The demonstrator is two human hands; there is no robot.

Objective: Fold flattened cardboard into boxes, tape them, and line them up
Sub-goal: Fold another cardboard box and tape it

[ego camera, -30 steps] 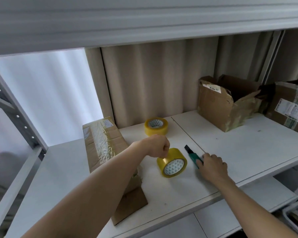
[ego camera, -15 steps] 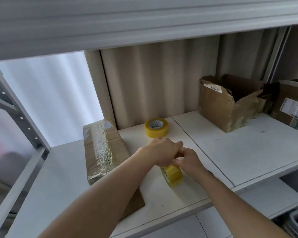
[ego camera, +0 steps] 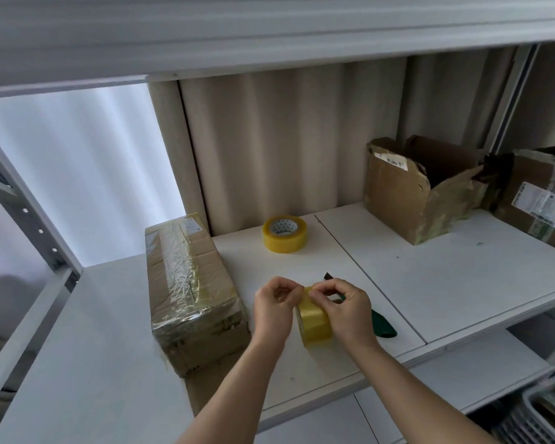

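Observation:
A yellow tape roll [ego camera: 314, 322] stands on edge above the white shelf [ego camera: 462, 283], held between both hands. My left hand [ego camera: 274, 310] grips its left side with curled fingers. My right hand [ego camera: 346, 310] holds the right side and pinches at the top of the roll with its fingertips. A taped brown cardboard box [ego camera: 189, 290] lies lengthwise just left of my hands. A second yellow tape roll [ego camera: 285, 233] lies flat farther back. A green box cutter [ego camera: 382, 325] lies on the shelf, partly hidden behind my right hand.
An open, torn cardboard box [ego camera: 414, 193] stands at the back right, with another labelled box [ego camera: 545, 200] beside it. A flat piece of cardboard [ego camera: 202, 395] sticks out under the taped box. An upper shelf hangs overhead, a metal upright [ego camera: 29, 219] stands at left.
My right hand left the green cutter and came to the tape roll. Both hands now hold the roll, turned edge-on and drawn slightly nearer.

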